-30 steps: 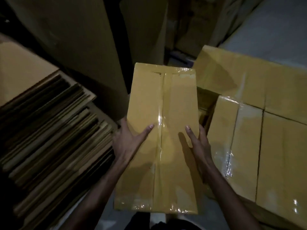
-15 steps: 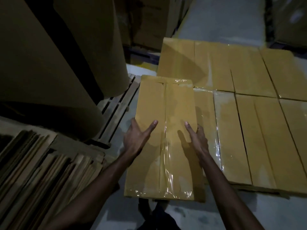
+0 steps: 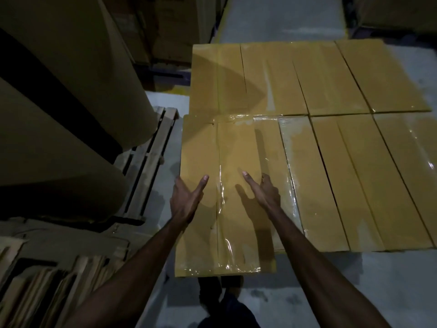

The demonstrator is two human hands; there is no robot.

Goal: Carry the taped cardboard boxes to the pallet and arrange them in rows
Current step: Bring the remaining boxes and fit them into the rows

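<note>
Right, from the head view: I have the box (image 3: 236, 143) in both hands, level, at the left end of the near row. My left hand (image 3: 186, 202) clasps its left edge and my right hand (image 3: 266, 195) its right edge. Both thumbs lie flat on the taped top, and the fingers wrap over the sides, their tips hidden. The box's far end meets the back row's seam and its near end overhangs the floor (image 3: 354, 292). I'd lower it level and butt it against its neighbour in the rows (image 3: 343, 174). Then I'd slide it forward until the near edges line up, drawing my right fingers out before they get pinched. Whether a box lies beneath, I can't tell. Big rolls (image 3: 71, 102) on a side pallet (image 3: 151, 166) crowd my left elbow, and flat cardboard (image 3: 47, 280) lies low on my left.
</note>
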